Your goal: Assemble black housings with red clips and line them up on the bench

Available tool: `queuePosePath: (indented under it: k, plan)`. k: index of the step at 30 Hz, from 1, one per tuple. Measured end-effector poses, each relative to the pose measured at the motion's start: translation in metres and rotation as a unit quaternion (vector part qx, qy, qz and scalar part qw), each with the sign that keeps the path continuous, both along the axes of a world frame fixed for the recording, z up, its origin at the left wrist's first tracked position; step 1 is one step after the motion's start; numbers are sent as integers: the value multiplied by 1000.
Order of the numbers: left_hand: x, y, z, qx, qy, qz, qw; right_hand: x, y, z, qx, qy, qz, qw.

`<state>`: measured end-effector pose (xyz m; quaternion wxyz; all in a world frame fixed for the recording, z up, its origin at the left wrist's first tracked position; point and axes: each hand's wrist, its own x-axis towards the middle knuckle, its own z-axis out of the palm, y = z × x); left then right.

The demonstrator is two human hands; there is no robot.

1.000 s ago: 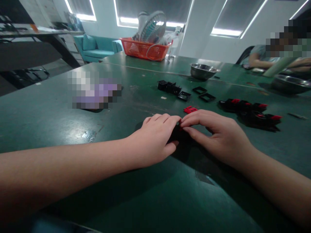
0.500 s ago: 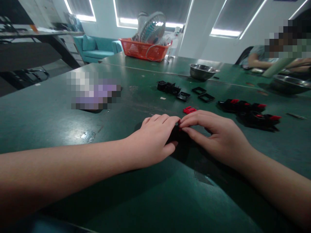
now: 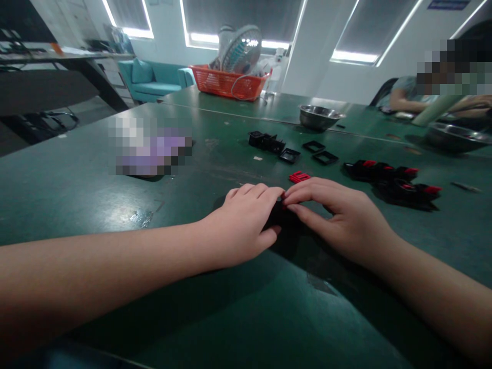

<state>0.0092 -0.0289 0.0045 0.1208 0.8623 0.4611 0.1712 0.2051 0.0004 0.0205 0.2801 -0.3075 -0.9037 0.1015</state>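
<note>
Green tabletop (image 3: 246, 307), scuffed and shadowed, fills the foreground of a bright workroom as two bare hands meet over a small black part (image 3: 274, 215) on its surface. The left hand (image 3: 248, 223) is closed over the part, fingers across its top and thumb along the near side, hiding most of it. The right hand (image 3: 342, 215) pinches the part's right end between thumb and fingertips, where a speck of red shows; finer detail is lost in the dark between the hands.

Just beyond the grip lies a small bunch of red pieces (image 3: 299, 177), close to the right hand's knuckles. To the right of the grip, two black-and-red assemblies (image 3: 390, 177) rest side by side, with a thin dark tool (image 3: 466, 187) past them. Left of the grip and a little farther away sits a purple item (image 3: 157, 154), blurred out.

Farther beyond the grip are a square black tray (image 3: 289, 156), two black frames (image 3: 325, 163) and a row of black blocks (image 3: 265, 142). Behind these stands a metal bowl (image 3: 320, 120), with a second bowl (image 3: 457, 141) far to the right. A seated person (image 3: 407, 97) leans at the table's far right. Straight beyond, an orange basket (image 3: 226, 84) holds a fan (image 3: 242, 48); a teal sofa (image 3: 157, 84) stands behind, to the left.
</note>
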Motion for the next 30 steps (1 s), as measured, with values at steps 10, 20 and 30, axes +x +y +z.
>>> queuePosePath:
  k: [10,20,30]
  plan:
    - [0,0,1,-8,-1,-2,1000,1,-1,2,-4,-5,6,1000]
    - [0,-1,1,-1,-10,-10,1000,2,-1,4,8,-4,23,1000]
    - [0,-3,3,-1,-4,-7,1000,2,-2,5,5,-1,18,1000]
